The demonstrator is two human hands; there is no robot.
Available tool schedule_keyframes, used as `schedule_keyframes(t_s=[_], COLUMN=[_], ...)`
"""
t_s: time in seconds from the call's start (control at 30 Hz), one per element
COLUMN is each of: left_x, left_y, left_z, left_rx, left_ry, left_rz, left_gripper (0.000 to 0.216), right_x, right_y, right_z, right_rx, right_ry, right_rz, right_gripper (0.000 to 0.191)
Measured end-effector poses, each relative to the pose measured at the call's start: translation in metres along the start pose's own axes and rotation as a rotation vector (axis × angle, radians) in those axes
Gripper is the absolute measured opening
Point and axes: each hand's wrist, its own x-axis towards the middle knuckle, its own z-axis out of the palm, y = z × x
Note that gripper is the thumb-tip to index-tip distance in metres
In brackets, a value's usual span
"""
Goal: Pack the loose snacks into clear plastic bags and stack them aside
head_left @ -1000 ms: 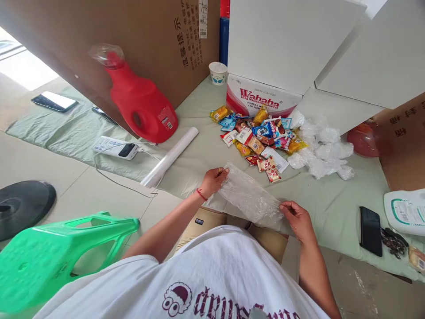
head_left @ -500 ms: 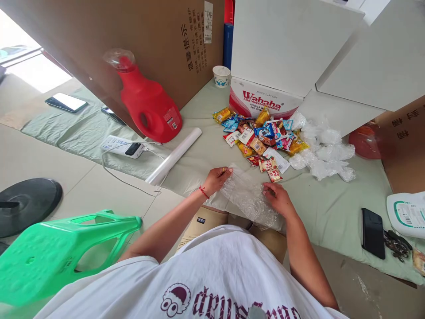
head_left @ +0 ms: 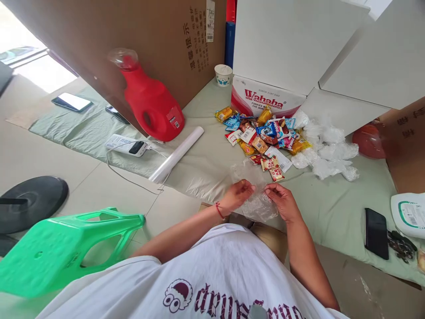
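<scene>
Near the front edge of the cloth, a thin clear plastic bag (head_left: 260,208) hangs crumpled between my hands. My left hand (head_left: 239,194), with a red string on its wrist, pinches the bag from the left. My right hand (head_left: 282,200) pinches it from the right, thumb against fingers. The two sets of fingertips are close together. Just beyond lies a pile of small wrapped snacks (head_left: 262,135) in several colours. To its right sits a heap of crumpled clear plastic (head_left: 328,150); I cannot tell whether anything is inside.
A roll of clear film (head_left: 177,153) and a red jug (head_left: 154,106) are on the left. Behind the snacks stand a Wahaha carton (head_left: 265,99) and a paper cup (head_left: 223,76). A black phone (head_left: 376,233) and keys (head_left: 401,246) lie right. A green stool (head_left: 56,252) stands left.
My left hand has moved right and slightly down, bringing its fingertips close to my right hand's. The clear bag is now bunched between them. The view has shifted slightly.
</scene>
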Motion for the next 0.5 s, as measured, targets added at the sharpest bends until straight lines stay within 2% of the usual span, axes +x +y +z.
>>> schedule_keyframes(t_s=[0.1,0.2,0.27,0.33,0.4,0.5], left_x=[0.011,0.019,0.017,0.010,0.003,-0.004], left_y=[-0.002,-0.004,-0.005,-0.006,-0.009,-0.019], left_z=[0.023,0.026,0.023,0.019,0.014,0.000], left_rx=[-0.034,-0.052,-0.060,-0.045,-0.012,0.049], left_ry=[-0.024,-0.026,-0.065,-0.148,-0.215,-0.198], left_rz=[-0.060,-0.023,-0.009,-0.015,-0.030,-0.049], left_gripper=[0.043,0.045,0.046,0.048,0.049,0.040], right_x=[-0.005,-0.015,-0.032,-0.062,-0.104,-0.182], right_y=[-0.001,-0.003,-0.002,0.002,0.011,0.023], right_z=[0.004,-0.002,-0.019,-0.047,-0.087,-0.147], right_rx=[0.015,0.034,0.066,0.096,0.087,-0.095], right_ry=[-0.016,0.124,0.236,0.302,0.336,0.434], right_rz=[-0.014,-0.001,0.042,0.111,0.217,0.447], right_gripper=[0.032,0.036,0.039,0.040,0.038,0.039])
